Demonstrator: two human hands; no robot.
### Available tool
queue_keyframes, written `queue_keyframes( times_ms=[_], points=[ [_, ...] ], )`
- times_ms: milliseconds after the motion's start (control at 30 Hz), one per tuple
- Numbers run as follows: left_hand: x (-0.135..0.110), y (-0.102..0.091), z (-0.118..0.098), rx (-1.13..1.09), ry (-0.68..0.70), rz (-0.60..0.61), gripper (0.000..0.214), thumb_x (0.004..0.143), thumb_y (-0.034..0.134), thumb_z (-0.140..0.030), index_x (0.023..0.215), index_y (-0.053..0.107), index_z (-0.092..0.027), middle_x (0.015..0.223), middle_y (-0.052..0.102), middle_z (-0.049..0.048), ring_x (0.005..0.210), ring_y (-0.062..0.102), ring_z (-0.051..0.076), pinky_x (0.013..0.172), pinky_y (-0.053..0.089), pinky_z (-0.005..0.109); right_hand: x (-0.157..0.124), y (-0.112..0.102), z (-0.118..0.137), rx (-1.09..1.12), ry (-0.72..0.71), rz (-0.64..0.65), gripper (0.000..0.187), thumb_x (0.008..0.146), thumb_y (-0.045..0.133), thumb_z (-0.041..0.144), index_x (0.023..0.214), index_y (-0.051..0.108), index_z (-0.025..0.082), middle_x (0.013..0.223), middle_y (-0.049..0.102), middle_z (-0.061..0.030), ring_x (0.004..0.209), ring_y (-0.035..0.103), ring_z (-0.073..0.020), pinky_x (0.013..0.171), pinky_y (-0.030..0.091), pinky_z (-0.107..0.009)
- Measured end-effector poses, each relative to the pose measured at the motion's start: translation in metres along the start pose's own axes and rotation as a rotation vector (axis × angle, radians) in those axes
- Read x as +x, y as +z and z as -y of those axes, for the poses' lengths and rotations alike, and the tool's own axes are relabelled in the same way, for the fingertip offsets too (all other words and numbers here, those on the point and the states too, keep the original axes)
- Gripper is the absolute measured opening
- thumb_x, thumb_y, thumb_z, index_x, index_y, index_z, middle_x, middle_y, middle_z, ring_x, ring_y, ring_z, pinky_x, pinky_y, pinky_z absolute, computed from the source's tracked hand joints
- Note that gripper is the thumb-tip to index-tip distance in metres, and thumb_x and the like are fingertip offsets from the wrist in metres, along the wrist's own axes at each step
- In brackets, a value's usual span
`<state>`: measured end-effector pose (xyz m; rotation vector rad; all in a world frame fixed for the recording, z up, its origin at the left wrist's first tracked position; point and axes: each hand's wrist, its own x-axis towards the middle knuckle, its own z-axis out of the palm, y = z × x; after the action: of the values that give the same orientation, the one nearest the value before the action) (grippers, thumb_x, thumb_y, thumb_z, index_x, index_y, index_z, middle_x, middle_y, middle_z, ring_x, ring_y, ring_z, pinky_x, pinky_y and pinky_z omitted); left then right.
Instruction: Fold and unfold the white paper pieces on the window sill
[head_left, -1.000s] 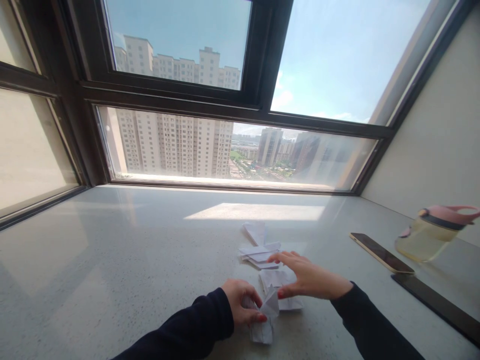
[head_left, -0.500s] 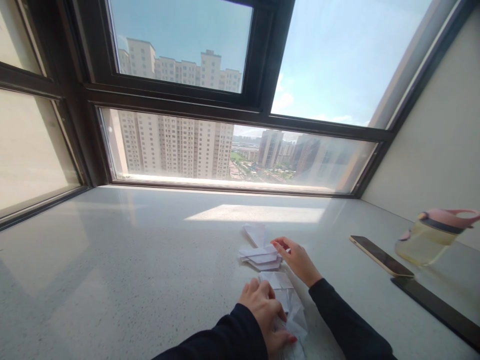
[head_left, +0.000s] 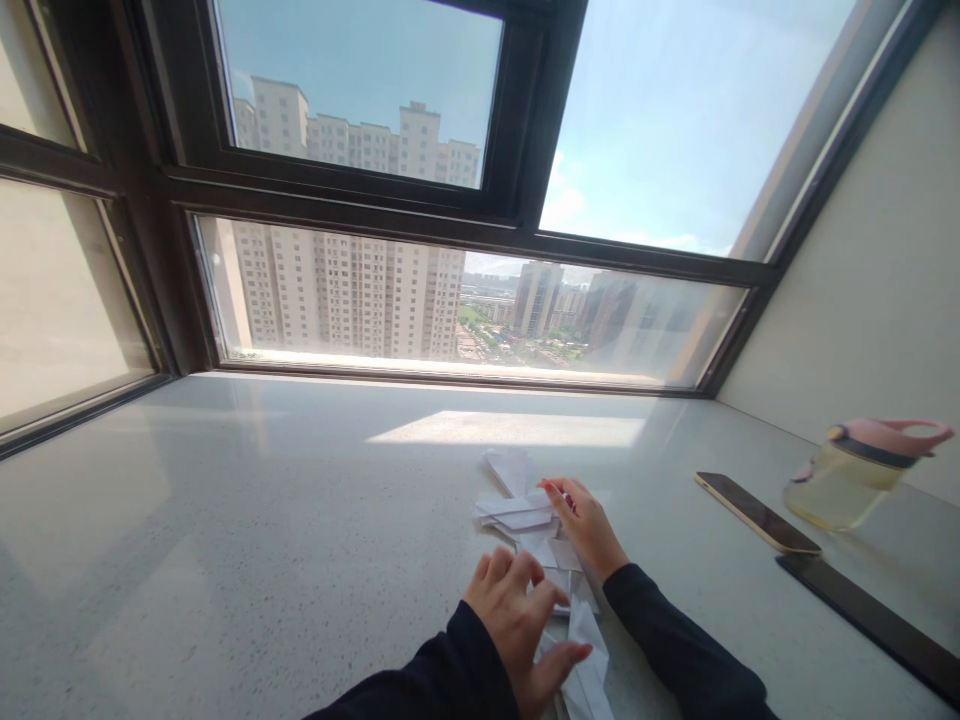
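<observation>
Folded white paper pieces point(head_left: 525, 515) form a chain running from the windowsill's middle toward me. My left hand point(head_left: 514, 625) hovers over the near part, its thumb and index finger spread apart and nothing gripped between them. Beneath it, a long folded paper strip point(head_left: 589, 650) shows, partly covered by the hand. My right hand point(head_left: 586, 528) lies farther up, at the right edge of the stacked folds, with its fingertips closed on the folded paper there. At the far end, a paper flap point(head_left: 508, 470) sticks out toward the window.
On the right, a phone point(head_left: 757, 512) lies on the pale speckled sill point(head_left: 262, 560). A long dark flat object point(head_left: 870, 620) sits beside it. A clear bottle with a pink lid point(head_left: 862, 475) stands near the wall. Dark window frames point(head_left: 480, 375) bound the far side.
My left hand has lifted off the near paper, and its thumb and index finger have spread. The near folds have shifted closer to the far stack. My right hand has come slightly nearer.
</observation>
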<state>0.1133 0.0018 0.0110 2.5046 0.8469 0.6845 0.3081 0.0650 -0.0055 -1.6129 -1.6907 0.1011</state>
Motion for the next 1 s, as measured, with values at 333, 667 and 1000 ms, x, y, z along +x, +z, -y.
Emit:
queue_keyframes(
  times_ms=[333, 667, 1000],
  points=[
    [-0.026, -0.057, 0.07, 0.284, -0.348, 0.15, 0.047, 0.081, 0.023, -0.045, 0.05, 0.045, -0.018, 0.044, 0.035, -0.0021, 0.041, 0.031, 0.01, 0.043, 0.02, 0.024, -0.003, 0.006, -0.002, 0.033, 0.094, 0.01, 0.049, 0.078, 0.025, 0.058, 0.081, 0.053, 0.018, 0.052, 0.051, 0.0015, 0.051, 0.052, -0.0162, 0.049, 0.039, -0.025],
    [-0.048, -0.057, 0.111, 0.369, -0.434, 0.135, 0.045, 0.08, 0.022, -0.041, 0.05, 0.047, -0.018, 0.046, 0.044, 0.0002, 0.044, 0.038, 0.011, 0.045, 0.02, 0.023, -0.004, 0.006, 0.0, 0.03, 0.146, -0.045, 0.044, 0.076, 0.026, 0.06, 0.068, 0.045, 0.021, 0.047, 0.046, 0.0032, 0.043, 0.048, -0.0145, 0.044, 0.036, -0.024],
    [-0.049, -0.056, 0.109, 0.417, -0.415, 0.172, 0.046, 0.081, 0.021, -0.041, 0.056, 0.053, -0.019, 0.055, 0.057, 0.0052, 0.053, 0.053, 0.018, 0.046, 0.026, 0.024, -0.006, 0.005, 0.009, 0.012, 0.136, -0.025, 0.045, 0.077, 0.027, 0.058, 0.055, 0.042, 0.022, 0.04, 0.043, 0.0033, 0.042, 0.046, -0.0151, 0.044, 0.034, -0.024]
  ],
)
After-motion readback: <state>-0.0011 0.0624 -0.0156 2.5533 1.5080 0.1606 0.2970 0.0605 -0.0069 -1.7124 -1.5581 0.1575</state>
